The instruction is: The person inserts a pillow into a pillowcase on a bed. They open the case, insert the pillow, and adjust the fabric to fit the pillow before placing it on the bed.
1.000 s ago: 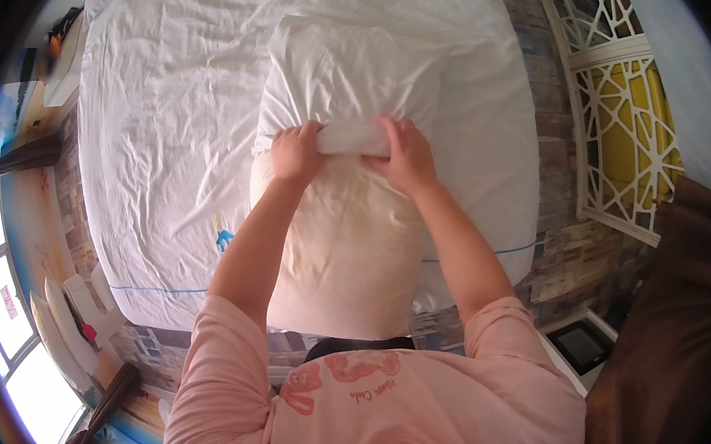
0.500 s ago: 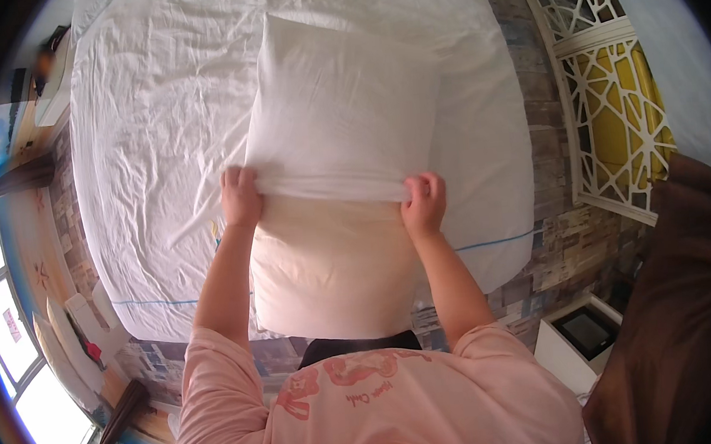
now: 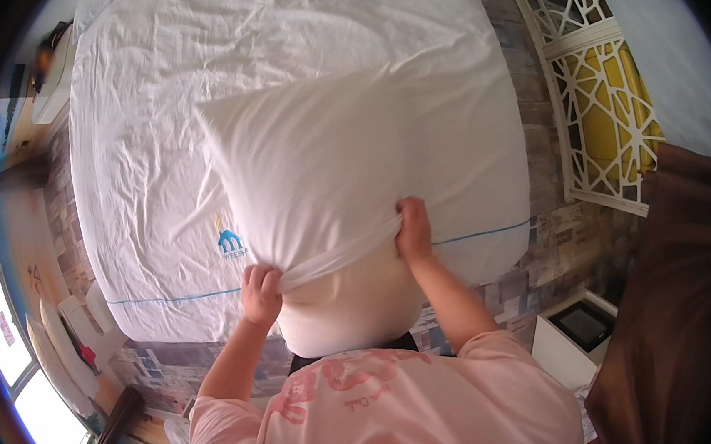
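A white pillowcase (image 3: 309,159) covers the far, larger part of a cream pillow (image 3: 350,306), whose bare near end rests against my body. My left hand (image 3: 261,294) is closed on the left edge of the pillowcase's opening. Farther from me, my right hand (image 3: 412,230) pinches the right edge of that opening. Between the two hands the hem runs slanted and bunched across the pillow. Under it all lies a bed (image 3: 144,188) with a wrinkled white sheet.
A blue stripe (image 3: 482,234) and a small blue printed emblem (image 3: 229,241) mark the bedding. Right of the bed stand a white lattice screen (image 3: 606,110), a white cabinet (image 3: 573,334) with a dark top, and a brown curtain (image 3: 679,305). Windows (image 3: 15,357) are at the left.
My left hand has pulled its side of the pillowcase toward me, while my right hand has moved slightly. More of the pillow is covered, and the case's far end has come nearer.
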Action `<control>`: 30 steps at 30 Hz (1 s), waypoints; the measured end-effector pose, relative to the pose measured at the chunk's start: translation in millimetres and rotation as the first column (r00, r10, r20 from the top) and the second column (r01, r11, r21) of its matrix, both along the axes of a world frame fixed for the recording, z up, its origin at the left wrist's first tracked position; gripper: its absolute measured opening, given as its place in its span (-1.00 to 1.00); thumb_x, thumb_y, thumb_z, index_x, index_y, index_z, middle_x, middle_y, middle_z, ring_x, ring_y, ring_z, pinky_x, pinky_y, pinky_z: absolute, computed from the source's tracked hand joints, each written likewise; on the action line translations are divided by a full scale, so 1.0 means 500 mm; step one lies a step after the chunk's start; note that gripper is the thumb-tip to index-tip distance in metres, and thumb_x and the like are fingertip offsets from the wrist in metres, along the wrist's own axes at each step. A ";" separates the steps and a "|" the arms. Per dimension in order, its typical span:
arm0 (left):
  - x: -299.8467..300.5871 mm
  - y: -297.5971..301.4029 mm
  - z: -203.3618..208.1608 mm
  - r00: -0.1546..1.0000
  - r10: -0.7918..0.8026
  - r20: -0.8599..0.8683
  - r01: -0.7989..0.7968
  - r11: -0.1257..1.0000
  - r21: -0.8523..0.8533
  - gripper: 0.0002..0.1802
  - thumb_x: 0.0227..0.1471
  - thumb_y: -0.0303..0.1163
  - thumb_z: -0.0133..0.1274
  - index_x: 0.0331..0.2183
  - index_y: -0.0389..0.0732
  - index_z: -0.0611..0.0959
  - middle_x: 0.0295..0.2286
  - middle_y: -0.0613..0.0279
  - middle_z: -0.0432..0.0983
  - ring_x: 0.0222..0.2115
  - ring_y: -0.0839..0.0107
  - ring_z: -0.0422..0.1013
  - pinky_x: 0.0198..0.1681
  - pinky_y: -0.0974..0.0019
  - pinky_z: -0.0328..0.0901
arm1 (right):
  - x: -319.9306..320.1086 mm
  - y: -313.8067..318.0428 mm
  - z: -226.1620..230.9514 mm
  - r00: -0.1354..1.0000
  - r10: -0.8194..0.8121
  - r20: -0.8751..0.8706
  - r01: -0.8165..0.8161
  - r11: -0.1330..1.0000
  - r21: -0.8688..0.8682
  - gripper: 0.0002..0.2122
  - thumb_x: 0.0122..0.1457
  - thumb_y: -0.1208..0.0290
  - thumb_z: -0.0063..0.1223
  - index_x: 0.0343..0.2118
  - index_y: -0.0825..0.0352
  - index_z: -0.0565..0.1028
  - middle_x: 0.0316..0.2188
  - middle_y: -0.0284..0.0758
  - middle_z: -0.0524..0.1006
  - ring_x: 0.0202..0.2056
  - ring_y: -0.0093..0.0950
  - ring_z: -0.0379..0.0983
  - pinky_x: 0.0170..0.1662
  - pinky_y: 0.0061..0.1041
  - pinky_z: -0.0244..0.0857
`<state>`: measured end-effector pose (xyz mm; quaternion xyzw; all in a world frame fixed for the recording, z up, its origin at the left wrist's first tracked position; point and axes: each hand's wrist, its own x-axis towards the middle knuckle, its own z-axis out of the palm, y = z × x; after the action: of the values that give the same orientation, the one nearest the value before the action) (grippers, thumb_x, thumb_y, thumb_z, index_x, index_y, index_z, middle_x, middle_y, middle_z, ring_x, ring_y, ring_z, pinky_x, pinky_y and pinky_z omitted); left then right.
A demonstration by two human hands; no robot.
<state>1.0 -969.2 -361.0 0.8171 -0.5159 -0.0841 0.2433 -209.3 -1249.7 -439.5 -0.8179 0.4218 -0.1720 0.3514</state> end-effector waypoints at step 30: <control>0.019 0.158 -0.248 0.585 0.764 -0.272 -0.613 0.637 0.468 -0.55 0.11 -0.30 0.05 0.04 -0.13 0.40 -0.06 -0.11 0.49 -0.03 -0.11 0.42 -0.04 0.02 0.29 | -0.053 0.048 0.021 0.868 0.214 -0.447 -0.289 0.952 -0.104 -0.88 -0.03 0.43 0.15 -0.39 0.26 0.54 -0.51 -0.20 0.54 -0.37 -0.10 0.49 -0.33 -0.16 0.37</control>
<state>10.8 -889.9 -485.1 0.9386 -0.0604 -0.2501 0.2300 -235.9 -1225.9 -429.2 -0.9101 0.3626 0.0255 0.1988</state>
